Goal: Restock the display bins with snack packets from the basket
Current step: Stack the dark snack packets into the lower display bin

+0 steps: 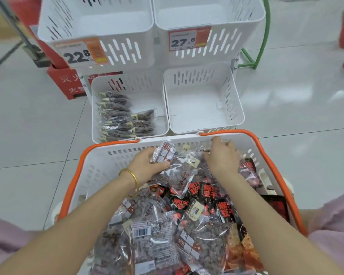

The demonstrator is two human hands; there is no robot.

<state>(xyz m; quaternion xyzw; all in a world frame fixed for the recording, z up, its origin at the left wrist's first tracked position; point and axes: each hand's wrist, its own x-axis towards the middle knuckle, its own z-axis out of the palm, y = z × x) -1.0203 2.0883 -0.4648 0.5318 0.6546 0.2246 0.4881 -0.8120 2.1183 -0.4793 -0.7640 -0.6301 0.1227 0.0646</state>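
Note:
A white basket (99, 167) with an orange rim sits in front of me, full of clear snack packets (153, 241) and black-and-red ones (211, 195). My left hand (145, 165), with a gold bangle, grips a clear packet (173, 169) at the basket's far end. My right hand (222, 157) reaches down among packets near the far right wall, its fingers curled; what they hold is hidden. Beyond the basket, the lower left display bin (159, 108) holds a row of clear packets (119, 116). The lower right bin (203, 108) holds nothing.
Two upper white bins (127, 26) carry price tags reading 22.8 (77, 54) and 27.6 (185, 40). A red box (68, 82) stands left of the rack and a green frame (264, 36) to its right. Pale tiled floor surrounds everything.

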